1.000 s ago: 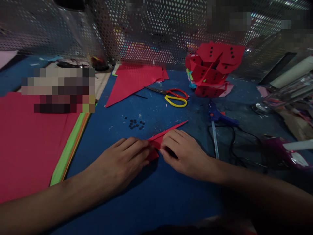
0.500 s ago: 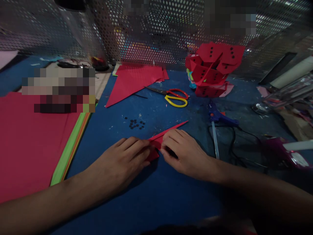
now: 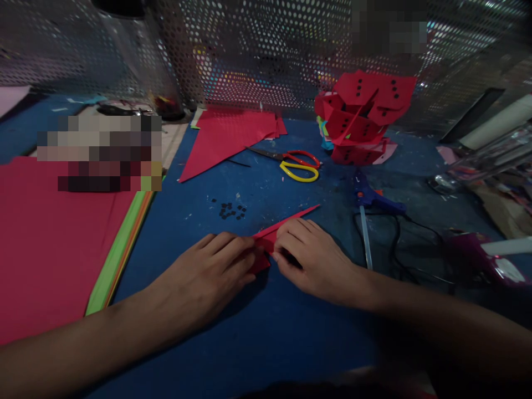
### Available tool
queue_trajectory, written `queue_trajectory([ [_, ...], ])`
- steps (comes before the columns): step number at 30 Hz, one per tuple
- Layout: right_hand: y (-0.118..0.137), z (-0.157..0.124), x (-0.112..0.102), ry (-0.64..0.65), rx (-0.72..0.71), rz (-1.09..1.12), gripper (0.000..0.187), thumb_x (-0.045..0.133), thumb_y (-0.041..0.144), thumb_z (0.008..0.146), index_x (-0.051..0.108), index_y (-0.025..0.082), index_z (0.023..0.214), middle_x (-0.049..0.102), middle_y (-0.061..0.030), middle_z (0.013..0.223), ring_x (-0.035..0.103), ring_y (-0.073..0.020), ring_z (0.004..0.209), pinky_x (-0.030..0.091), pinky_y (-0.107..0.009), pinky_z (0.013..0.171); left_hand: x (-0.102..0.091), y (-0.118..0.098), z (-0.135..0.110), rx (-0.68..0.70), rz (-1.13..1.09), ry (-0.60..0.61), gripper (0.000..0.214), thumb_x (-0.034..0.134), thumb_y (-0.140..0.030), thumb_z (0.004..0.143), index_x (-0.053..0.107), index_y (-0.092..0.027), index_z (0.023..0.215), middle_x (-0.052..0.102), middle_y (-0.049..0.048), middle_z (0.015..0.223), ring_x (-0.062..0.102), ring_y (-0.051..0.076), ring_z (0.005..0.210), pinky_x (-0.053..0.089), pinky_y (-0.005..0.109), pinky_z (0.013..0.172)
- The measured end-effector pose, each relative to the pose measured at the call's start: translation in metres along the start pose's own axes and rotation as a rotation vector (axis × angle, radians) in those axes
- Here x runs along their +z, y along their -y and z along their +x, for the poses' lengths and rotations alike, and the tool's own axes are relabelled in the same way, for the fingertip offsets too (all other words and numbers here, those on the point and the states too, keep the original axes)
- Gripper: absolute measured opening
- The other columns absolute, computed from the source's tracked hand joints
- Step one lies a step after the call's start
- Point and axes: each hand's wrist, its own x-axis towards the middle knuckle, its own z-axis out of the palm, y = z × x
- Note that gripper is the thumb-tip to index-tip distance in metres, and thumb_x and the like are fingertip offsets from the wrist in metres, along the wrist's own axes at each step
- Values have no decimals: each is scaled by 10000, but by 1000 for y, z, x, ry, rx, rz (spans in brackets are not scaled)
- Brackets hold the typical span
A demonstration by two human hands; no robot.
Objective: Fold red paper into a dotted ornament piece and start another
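A folded piece of red paper (image 3: 266, 239) lies on the blue tabletop in front of me, its narrow point reaching up to the right. My left hand (image 3: 220, 266) is closed over its left part, and the fingertips are partly hidden. On the right part, my right hand (image 3: 305, 255) has its fingers curled and pinching the lower edge. Just beyond my left hand lie several small black paper squares (image 3: 231, 211). Scissors (image 3: 286, 158) with one red and one yellow handle rest farther back, their blade tip against a red paper triangle (image 3: 228, 138).
On the left is a stack of coloured sheets (image 3: 54, 244), red on top. At the back right sit red cut-paper shapes with black dots (image 3: 366, 119). A blue glue gun (image 3: 368, 194) with its cord lies right of my hands. A perforated metal panel (image 3: 257, 55) borders the table.
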Motion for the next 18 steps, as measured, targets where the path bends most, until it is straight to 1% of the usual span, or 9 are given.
queue_trajectory([
  [5, 0, 0, -1, 13, 7, -6, 131, 495, 206, 1013, 610, 164, 965, 631, -84, 1015, 548, -215, 960, 439, -370, 877, 1, 0, 2, 4, 12, 3, 207, 483, -237, 1052, 676, -169, 1085, 688, 98, 1182, 609, 251, 973, 494, 404, 792],
  [8, 0, -1, -1, 14, 9, -4, 123, 499, 207, 1009, 603, 165, 958, 630, -82, 1017, 544, -212, 957, 441, -370, 877, 0, 0, 3, 1, 13, 0, 199, 494, -231, 1046, 675, -163, 1092, 682, 103, 1190, 604, 250, 969, 492, 402, 795],
  [13, 1, -1, -2, -2, 17, 27, 104, 513, 215, 1005, 592, 171, 954, 633, -81, 1004, 546, -212, 945, 443, -367, 866, 0, -1, 3, 9, 25, 0, 196, 487, -201, 1039, 678, -164, 1066, 678, 101, 1179, 596, 241, 955, 487, 390, 792],
  [15, 1, -1, -2, -15, 6, 38, 89, 519, 213, 1003, 596, 171, 991, 640, -86, 1025, 553, -219, 960, 441, -373, 872, 1, 0, 2, 13, 34, 8, 191, 495, -198, 1034, 676, -171, 1090, 674, 101, 1187, 596, 245, 962, 483, 392, 786],
  [18, 1, -2, -3, -11, -84, 11, 144, 509, 184, 1009, 617, 174, 1105, 644, -95, 1086, 555, -230, 1007, 427, -387, 898, 2, 0, 2, 7, 41, 22, 196, 498, -198, 1029, 678, -179, 1107, 676, 99, 1173, 594, 257, 967, 477, 403, 777],
])
